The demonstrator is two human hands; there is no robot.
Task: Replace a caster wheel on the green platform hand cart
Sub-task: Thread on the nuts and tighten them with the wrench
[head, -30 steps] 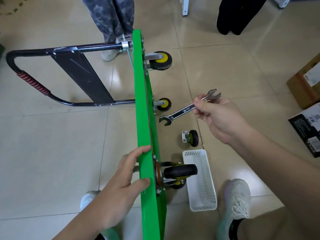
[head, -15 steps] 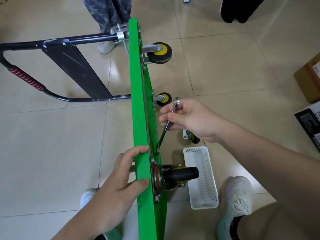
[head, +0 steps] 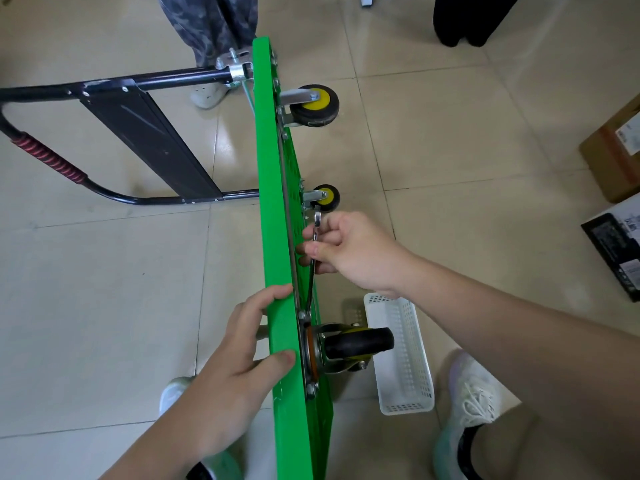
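Observation:
The green platform cart (head: 277, 237) stands on its side edge, underside facing right, its black handle (head: 145, 140) folded out to the left. My left hand (head: 235, 368) grips the platform's upper edge near me. My right hand (head: 349, 252) holds a steel wrench (head: 313, 265) against the underside, its lower jaw at a bolt just above the near caster (head: 356, 342), a black swivel wheel. Two yellow-hubbed wheels, one at the top (head: 317, 105) and one lower down (head: 325, 197), sit at the far end. The loose caster seen earlier is hidden behind my right hand.
A white perforated basket (head: 403, 355) lies on the tiled floor right of the near caster. My shoes (head: 474, 400) flank the cart. Another person's legs (head: 211, 32) stand beyond the cart's far end. Cardboard boxes (head: 616, 157) sit at the right edge.
My right hand brought the wrench from open air down against the cart's underside, turning it near vertical with its jaw at the bolt above the near caster. My left hand stayed on the edge.

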